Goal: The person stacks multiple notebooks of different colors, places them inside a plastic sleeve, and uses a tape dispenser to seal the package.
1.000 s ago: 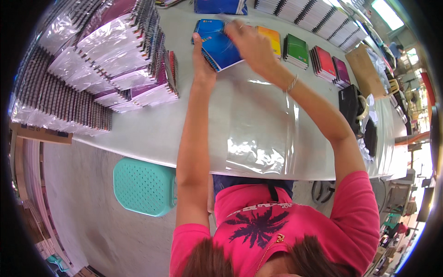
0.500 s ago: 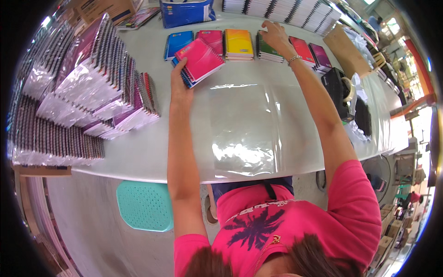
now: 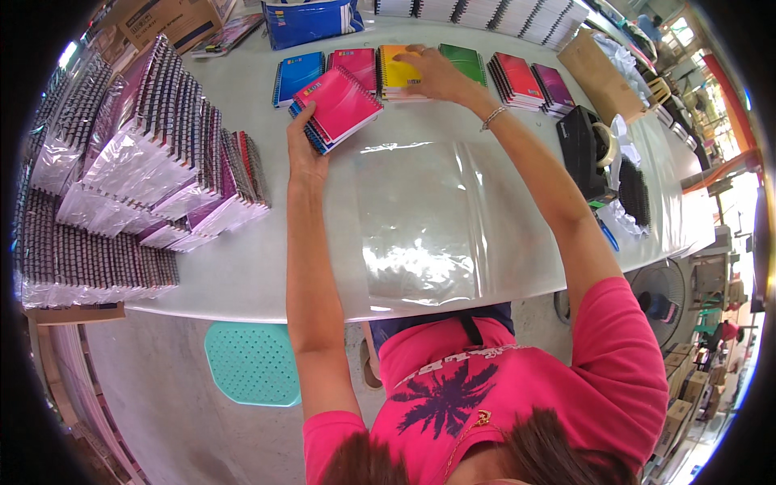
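My left hand (image 3: 305,155) is closed on two spiral notebooks, a pink notebook (image 3: 338,103) on top of a blue one (image 3: 315,144). They are held tilted above the table. My right hand (image 3: 443,78) reaches over the stack of yellow notebooks (image 3: 393,79), its fingers apart across the covers. Beside it lies the green notebook stack (image 3: 464,61). Left of the yellow stack are a pink stack (image 3: 353,61) and a blue stack (image 3: 297,74), each partly covered by the held notebooks. Red notebooks (image 3: 518,79) and purple notebooks (image 3: 553,86) lie to the right.
Plastic-wrapped notebook bundles (image 3: 137,153) are piled high at the left. A transparent plastic sheet (image 3: 420,218) lies mid-table. At the right stand a black tape dispenser (image 3: 579,149) and a cardboard box (image 3: 602,77). A blue bag (image 3: 314,24) and white spiral-bound stacks (image 3: 485,23) line the back.
My right hand has moved left from the green stack to the yellow one. My left hand keeps hold of the pink and blue notebooks. The view has shifted slightly.
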A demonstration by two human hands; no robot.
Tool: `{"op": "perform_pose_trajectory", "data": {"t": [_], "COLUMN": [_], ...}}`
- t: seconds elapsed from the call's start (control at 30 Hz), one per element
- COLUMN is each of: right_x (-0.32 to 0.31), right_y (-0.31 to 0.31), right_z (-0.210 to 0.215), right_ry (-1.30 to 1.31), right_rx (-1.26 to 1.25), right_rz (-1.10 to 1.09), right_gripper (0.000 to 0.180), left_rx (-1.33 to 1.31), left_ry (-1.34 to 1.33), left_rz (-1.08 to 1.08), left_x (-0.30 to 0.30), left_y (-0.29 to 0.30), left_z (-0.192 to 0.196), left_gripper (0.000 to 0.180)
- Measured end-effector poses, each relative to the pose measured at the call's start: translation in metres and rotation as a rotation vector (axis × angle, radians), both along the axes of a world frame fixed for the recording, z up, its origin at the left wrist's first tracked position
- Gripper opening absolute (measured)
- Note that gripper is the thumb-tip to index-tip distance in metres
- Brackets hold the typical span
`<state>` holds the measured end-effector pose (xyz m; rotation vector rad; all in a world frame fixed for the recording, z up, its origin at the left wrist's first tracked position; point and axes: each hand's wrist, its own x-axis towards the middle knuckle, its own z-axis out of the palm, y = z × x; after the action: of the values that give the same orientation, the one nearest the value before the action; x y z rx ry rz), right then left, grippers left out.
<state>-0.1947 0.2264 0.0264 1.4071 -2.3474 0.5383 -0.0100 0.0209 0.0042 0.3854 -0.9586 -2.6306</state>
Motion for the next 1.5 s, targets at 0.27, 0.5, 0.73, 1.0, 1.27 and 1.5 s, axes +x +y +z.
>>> {"op": "perform_pose_trajectory", "data": {"t": [0.27,0.5,0.73,1.0,1.27,1.5], "right_x": [0.039,0.098,0.139,0.019,0.039,0.099], "right_y": [0.004,0.004,-0.006,0.07,0.081,0.058], "right_z": [0.006,0.054,0.028,-0.012,0.015,0.067], "right_ry": [-0.235,-0.095,-0.156,-0.006,-0.264,-0.802], "right_rx": [0.106,-0.426,-0.049,0.055,-0.307,-0.407], "right_rz": [-0.045,0.014,0.258,-0.325,-0.265,0.425], "right_gripper": [0.046,0.052,0.044,0.052,0.031,0.023], "left_rx": [0.055,0.066,-0.11,-0.043,-0.023,0.147], "left_ry": [0.032,0.125,0.059,0.019,0.024,0.072], "left_rz": [-0.093,-0.138,-0.165,-0.197,-0.195,-0.506], "left_x": [0.0,0.005,0.011,0.008,0.012,0.024], "left_y": [0.002,0.018,0.021,0.039,0.043,0.052], "left_z": [-0.004,0.01,0.005,0.011,0.015,0.035], "left_gripper": [0.041,0.051,0.043,0.041,0.048,0.062]}}
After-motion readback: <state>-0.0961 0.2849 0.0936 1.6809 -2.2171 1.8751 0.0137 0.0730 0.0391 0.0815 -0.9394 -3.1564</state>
